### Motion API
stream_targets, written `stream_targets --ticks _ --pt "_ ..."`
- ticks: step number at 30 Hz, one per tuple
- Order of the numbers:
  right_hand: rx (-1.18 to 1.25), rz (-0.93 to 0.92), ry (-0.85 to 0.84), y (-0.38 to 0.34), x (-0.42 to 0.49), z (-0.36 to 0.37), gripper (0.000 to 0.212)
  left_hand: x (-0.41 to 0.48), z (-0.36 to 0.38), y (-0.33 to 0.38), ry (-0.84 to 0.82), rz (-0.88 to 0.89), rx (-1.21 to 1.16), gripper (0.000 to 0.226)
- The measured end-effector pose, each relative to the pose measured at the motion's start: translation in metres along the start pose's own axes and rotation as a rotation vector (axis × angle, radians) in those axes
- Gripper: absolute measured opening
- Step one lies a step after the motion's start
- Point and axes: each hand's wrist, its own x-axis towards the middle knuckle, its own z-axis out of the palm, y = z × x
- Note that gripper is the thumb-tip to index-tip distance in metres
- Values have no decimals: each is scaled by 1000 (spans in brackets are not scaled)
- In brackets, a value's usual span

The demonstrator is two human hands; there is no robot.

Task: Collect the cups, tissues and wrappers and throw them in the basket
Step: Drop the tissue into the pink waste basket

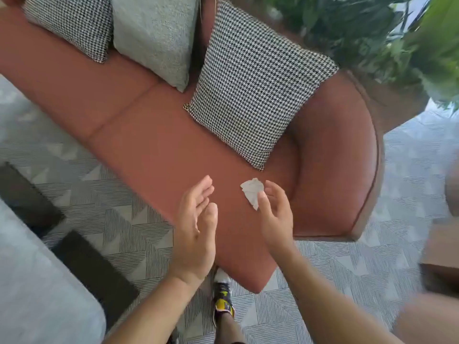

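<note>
Pinching a crumpled white tissue (pixel 251 192) with my right hand (pixel 274 217), thumb laid over its lower edge and the other fingers curled loosely just beside its right side. Tissue sits a little right of frame centre, over the front part of the seat of the rust-brown sofa (pixel 149 150). Cannot tell whether it rests on the leather or is lifted clear of it.

Left hand (pixel 196 232): holding nothing, fingers straight and relaxed, palm turned toward the right hand. It is just left of the tissue, apart from it, over the front edge of the seat.

Surroundings, as observed:
- Houndstooth cushion (pixel 258 90) leaning against the sofa back, upper centre-right; its lower corner is near the tissue, not touching.
- Plain grey cushion (pixel 156 33) at top centre, and a second houndstooth cushion (pixel 72 21) at upper left, side by side.
- Green plant (pixel 372 28) filling the upper right corner, behind the curved sofa arm.
- Grey geometric-patterned rug (pixel 119 219) under the sofa, visible left and lower right.
- One shoe (pixel 223 301) with yellow markings on the rug at bottom centre, beside the sofa's front corner.
- Pale grey upholstered piece (pixel 37 294) at lower left; blurred.
</note>
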Motion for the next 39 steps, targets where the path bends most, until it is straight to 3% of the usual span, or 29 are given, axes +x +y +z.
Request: stream_targets --ticks 5,11,20,24,27,29,32,39 --pt "-597 57 -154 91 93 15 65 27 35 -58 67 -93 -42 56" --pt "-896 83 -343 146 148 46 85 20 39 -110 132 -201 -48 54" --pt "-1085 -35 -386 168 166 72 53 12 24 -127 182 -249 -19 49" --pt "-914 36 -367 162 157 74 8 10 16 -120 209 -242 -9 53" --pt "-507 282 -332 132 138 85 11 7 8 -110 234 -219 -1 55" --pt "-249 338 -296 100 121 94 12 5 1 -102 264 -203 -2 56" --pt "-68 298 -333 41 96 106 19 2 -14 -87 325 -170 -13 57" --pt "325 283 -609 -91 22 132 19 -18 -64 -36 473 -90 -34 55"
